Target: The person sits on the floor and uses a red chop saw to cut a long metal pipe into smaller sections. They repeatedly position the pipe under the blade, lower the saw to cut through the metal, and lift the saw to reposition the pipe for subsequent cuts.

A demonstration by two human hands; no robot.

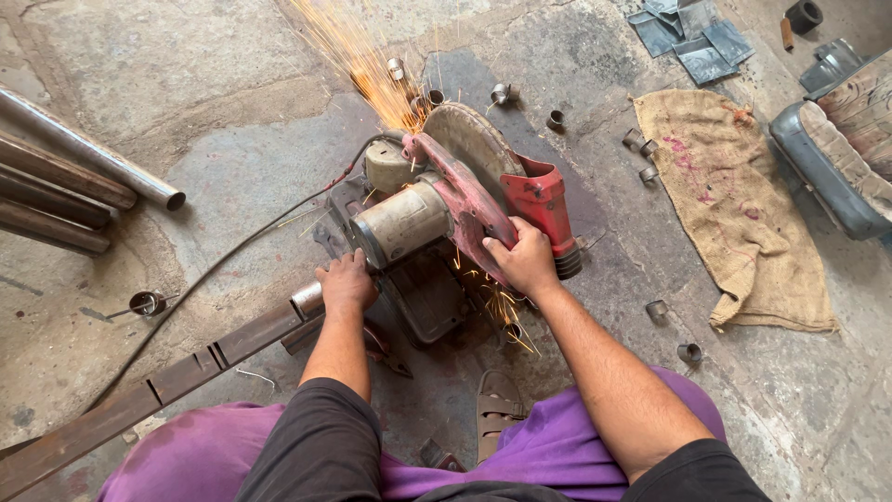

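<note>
On a stained grey concrete floor [232, 84], the right hand [523, 260] has its fingers wrapped round the red metal chop saw [455, 200]. The left hand [346, 282] has its fingers closed on a shiny steel tube [308, 299] at nine o'clock of the saw. Orange sparks [367, 65] fly toward twelve; a tan burlap sack [734, 204] lies at three.

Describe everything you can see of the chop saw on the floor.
The chop saw sits on the concrete floor, worn red paint, grey motor drum, round disc lowered and throwing orange sparks. A black cable trails left. The right hand grips its handle; the left hand steadies a metal pipe at its base.
</note>
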